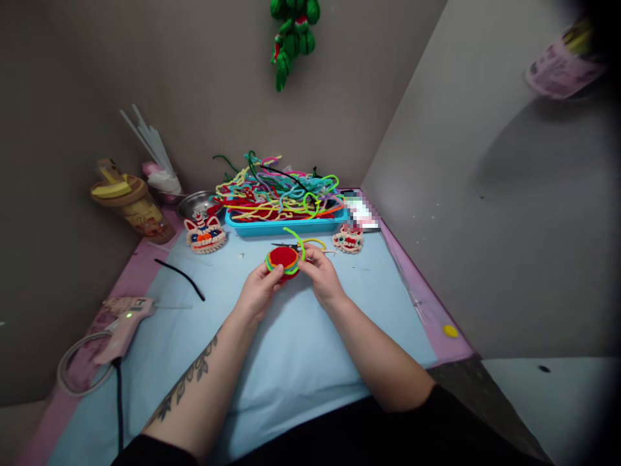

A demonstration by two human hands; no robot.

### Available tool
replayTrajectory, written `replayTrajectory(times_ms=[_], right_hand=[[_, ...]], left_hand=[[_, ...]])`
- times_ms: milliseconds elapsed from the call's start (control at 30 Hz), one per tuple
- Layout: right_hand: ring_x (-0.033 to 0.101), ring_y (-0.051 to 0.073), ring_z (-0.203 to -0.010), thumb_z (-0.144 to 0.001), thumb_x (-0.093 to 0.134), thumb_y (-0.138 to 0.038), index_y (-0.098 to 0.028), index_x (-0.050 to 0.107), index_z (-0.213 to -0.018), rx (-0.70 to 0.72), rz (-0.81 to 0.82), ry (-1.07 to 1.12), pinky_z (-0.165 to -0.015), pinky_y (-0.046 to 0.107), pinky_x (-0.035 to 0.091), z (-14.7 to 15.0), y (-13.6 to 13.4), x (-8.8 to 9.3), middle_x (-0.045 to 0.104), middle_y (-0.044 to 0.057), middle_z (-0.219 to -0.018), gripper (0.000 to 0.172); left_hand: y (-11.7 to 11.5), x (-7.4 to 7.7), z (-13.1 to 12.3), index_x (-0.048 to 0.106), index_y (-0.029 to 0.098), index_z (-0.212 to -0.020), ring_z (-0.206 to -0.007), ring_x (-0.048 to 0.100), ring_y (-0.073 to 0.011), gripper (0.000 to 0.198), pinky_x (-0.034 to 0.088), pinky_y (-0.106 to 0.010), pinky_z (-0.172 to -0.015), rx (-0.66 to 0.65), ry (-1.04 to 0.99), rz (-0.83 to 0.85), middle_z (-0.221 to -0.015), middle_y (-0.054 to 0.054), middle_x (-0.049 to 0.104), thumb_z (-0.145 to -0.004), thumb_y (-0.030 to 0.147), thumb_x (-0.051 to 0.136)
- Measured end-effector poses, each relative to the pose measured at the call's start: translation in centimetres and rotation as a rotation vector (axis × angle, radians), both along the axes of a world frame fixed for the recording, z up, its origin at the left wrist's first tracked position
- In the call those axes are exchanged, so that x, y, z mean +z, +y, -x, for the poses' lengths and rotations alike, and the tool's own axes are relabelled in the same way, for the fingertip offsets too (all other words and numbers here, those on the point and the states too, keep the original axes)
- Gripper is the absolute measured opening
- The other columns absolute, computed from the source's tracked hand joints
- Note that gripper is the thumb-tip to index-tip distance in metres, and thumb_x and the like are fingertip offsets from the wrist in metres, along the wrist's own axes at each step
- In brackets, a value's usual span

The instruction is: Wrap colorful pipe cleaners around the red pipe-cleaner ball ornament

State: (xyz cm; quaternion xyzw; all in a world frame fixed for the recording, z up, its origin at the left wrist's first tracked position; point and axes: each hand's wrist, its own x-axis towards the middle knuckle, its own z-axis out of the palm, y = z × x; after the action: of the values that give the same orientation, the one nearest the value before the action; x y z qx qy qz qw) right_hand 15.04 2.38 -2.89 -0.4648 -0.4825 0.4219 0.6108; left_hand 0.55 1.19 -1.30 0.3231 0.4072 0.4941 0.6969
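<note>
My left hand point(258, 290) and my right hand point(321, 272) both grip a round coiled pipe-cleaner disc point(282, 259) just above the light blue table mat point(272, 362). The disc is red in the middle with orange, yellow and green rings round it. My left thumb presses on its near edge. My right fingers pinch the loose green and yellow pipe-cleaner ends point(297, 239) that curl up from the disc's right side. Dark scissors point(284, 246) lie right behind the disc.
A blue tray point(286, 225) heaped with coloured pipe cleaners stands behind. Two small woven figures point(204, 235) point(348, 239) flank it. A black pipe cleaner point(180, 277) and a pink glue gun point(123, 323) lie left. A cup point(130, 204), a metal bowl point(194, 204) and grey walls surround.
</note>
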Motion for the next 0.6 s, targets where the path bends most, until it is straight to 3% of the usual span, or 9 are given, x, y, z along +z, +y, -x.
replayTrajectory(times_ms=[100,200,300,367,467,600], right_hand=[[0.057,0.017,-0.078,-0.069,0.066,-0.034,-0.021,0.055,-0.070,0.068,0.046,0.106,-0.075,0.030,0.046,0.1,-0.1,0.2,0.061,0.000,-0.081,0.017],[0.053,0.014,-0.067,-0.068,0.068,-0.033,-0.021,0.055,-0.072,0.112,0.073,0.170,-0.068,0.027,0.043,0.2,-0.1,0.3,0.058,-0.003,-0.071,0.018],[0.050,0.012,-0.063,-0.070,0.067,-0.034,-0.021,0.053,-0.070,0.056,0.064,0.173,-0.064,0.025,0.041,0.1,-0.1,0.2,0.055,-0.004,-0.067,0.020],[0.050,0.012,-0.062,-0.071,0.067,-0.036,-0.021,0.053,-0.070,0.016,0.060,0.175,-0.064,0.024,0.041,0.1,0.0,0.0,0.055,-0.004,-0.066,0.021],[0.053,0.013,-0.065,-0.073,0.066,-0.037,-0.020,0.055,-0.073,0.029,0.044,0.156,-0.067,0.026,0.043,0.2,-0.1,-0.1,0.059,-0.003,-0.070,0.020],[0.058,0.017,-0.078,-0.076,0.065,-0.036,-0.020,0.061,-0.080,0.078,0.033,0.069,-0.078,0.031,0.046,0.7,-0.4,-0.3,0.065,0.001,-0.081,0.017]], left_hand=[[0.1,0.1,0.1,0.066,0.016,-0.098,-0.084,0.065,-0.0188,0.046,0.049,-0.025,-0.067,-0.027,0.003,0.001,-0.099,-0.010,0.070,-0.062,0.041,0.079],[0.3,-0.2,0.3,0.057,0.019,-0.110,-0.075,0.064,-0.0150,0.056,0.049,-0.024,-0.063,-0.012,0.083,-0.031,-0.097,-0.008,0.066,-0.064,0.043,0.076],[0.2,-0.5,0.4,0.046,0.021,-0.114,-0.064,0.059,-0.0109,0.062,0.048,-0.023,-0.057,0.283,0.346,-0.144,-0.091,-0.002,0.059,-0.064,0.043,0.075],[-0.2,-0.4,0.4,0.047,0.022,-0.107,-0.062,0.056,-0.0088,0.055,0.046,-0.022,-0.057,0.458,0.517,-0.288,-0.090,-0.001,0.057,-0.064,0.038,0.076],[-0.9,-0.2,0.0,0.051,0.021,-0.100,-0.061,0.055,-0.0096,0.041,0.045,-0.023,-0.061,0.418,0.571,-0.444,-0.083,-0.001,0.062,-0.068,0.033,0.073],[-1.2,-0.1,-0.5,0.051,0.022,-0.108,-0.058,0.058,-0.0105,0.050,0.045,-0.024,-0.057,0.303,0.500,-0.380,-0.094,-0.005,0.070,-0.066,0.034,0.075]])
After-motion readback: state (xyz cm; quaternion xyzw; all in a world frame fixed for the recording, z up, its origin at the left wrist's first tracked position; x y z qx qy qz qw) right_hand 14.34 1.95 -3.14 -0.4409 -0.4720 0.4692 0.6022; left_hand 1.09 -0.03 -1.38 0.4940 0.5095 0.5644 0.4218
